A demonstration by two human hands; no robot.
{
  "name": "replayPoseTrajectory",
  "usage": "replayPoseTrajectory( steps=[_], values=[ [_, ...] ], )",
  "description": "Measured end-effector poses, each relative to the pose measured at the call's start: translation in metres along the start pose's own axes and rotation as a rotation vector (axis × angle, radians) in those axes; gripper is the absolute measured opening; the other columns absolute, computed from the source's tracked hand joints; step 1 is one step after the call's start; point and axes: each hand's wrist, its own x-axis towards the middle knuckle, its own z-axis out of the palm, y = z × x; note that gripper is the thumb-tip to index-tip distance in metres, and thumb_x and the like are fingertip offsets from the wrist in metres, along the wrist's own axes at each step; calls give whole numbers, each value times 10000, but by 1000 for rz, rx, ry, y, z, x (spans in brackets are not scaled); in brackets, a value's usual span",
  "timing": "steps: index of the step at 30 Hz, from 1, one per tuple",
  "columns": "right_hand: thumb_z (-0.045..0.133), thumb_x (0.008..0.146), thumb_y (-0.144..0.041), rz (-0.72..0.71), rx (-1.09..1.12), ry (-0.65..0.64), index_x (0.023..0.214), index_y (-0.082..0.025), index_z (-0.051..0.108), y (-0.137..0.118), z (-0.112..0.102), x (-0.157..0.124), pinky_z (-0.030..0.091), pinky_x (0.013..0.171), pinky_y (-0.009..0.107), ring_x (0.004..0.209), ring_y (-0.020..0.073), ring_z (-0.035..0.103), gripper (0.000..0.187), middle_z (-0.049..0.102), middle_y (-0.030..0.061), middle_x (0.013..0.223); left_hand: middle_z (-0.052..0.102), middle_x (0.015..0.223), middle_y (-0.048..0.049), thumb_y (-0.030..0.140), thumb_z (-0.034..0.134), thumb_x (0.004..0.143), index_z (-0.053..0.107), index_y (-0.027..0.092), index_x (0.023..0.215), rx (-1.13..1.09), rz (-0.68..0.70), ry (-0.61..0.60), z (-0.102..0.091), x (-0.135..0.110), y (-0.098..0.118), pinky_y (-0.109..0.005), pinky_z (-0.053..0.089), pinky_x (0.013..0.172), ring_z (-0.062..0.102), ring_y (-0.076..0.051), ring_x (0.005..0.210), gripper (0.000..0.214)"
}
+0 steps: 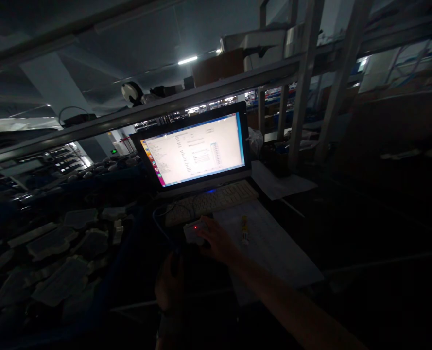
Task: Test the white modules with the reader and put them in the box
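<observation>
The scene is very dark. My right hand (pixel 216 238) reaches forward, its fingers closed on the near right side of a small pale device (pixel 191 234) with a glowing red light. Lower and to the left, my left hand (pixel 168 284) is curled around the end of a blue cable (pixel 161 224), which loops up towards the keyboard; the cable's tip is lost in shadow. Just beyond the device lies a pale keyboard (pixel 233 193) with a blue light. Behind it a lit monitor (pixel 197 150) shows a white window with text and form fields.
At left, a blue bin (pixel 119 272) holds several pale plastic housings (pixel 60 279). Printed paper sheets (pixel 274 248) lie to the right, with a yellow tube (pixel 244 228) on them. A shelf rail (pixel 201 91) crosses above the monitor, and metal uprights (pixel 303 87) stand at right.
</observation>
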Motion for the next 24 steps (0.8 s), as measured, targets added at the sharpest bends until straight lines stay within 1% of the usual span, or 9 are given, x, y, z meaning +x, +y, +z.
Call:
replayPoseTrajectory(
  steps=[5,10,15,18,22,24],
  values=[
    [752,669,-293,13,1,13,1084,-212,635,3,4,-1,416,984,495,1279,320,399,438,375,139,1450,694,1085,-100,389,490,868,632,198,1083,-8,5,-2,0,0,0,-349,522,789,662,-240,966,321],
    [742,685,-306,-11,16,-1,1085,-193,627,6,6,-2,408,977,530,1293,339,368,431,341,164,1470,680,1114,-116,384,462,872,615,172,1097,-10,-10,-5,0,-1,2,-369,507,844,651,-251,998,344],
    [732,701,-281,-3,9,-27,1170,-188,586,5,5,-2,409,977,528,1301,336,359,499,335,182,1470,679,1109,-112,400,466,856,608,186,1086,-39,-7,-16,-2,0,2,-367,516,814,652,-254,990,345],
    [747,691,-278,1,-1,-36,1190,-169,574,4,4,-2,417,967,523,1286,342,376,539,353,206,1453,677,1105,-127,431,452,855,604,175,1079,-46,-15,-20,-2,0,1,-399,516,815,653,-275,983,372],
    [745,695,-286,21,-4,-61,1175,-192,581,3,2,-1,416,967,533,1286,342,384,516,351,189,1462,682,1080,-125,453,435,851,608,190,1068,-91,-5,-2,0,0,-1,-419,512,831,655,-277,975,382],
    [735,700,-277,29,5,-62,1198,-182,564,2,1,0,411,981,526,1287,335,388,534,369,192,1452,686,1056,-127,490,457,828,611,187,1045,-150,7,29,0,2,-1,-413,521,819,657,-275,965,403]
  ],
)
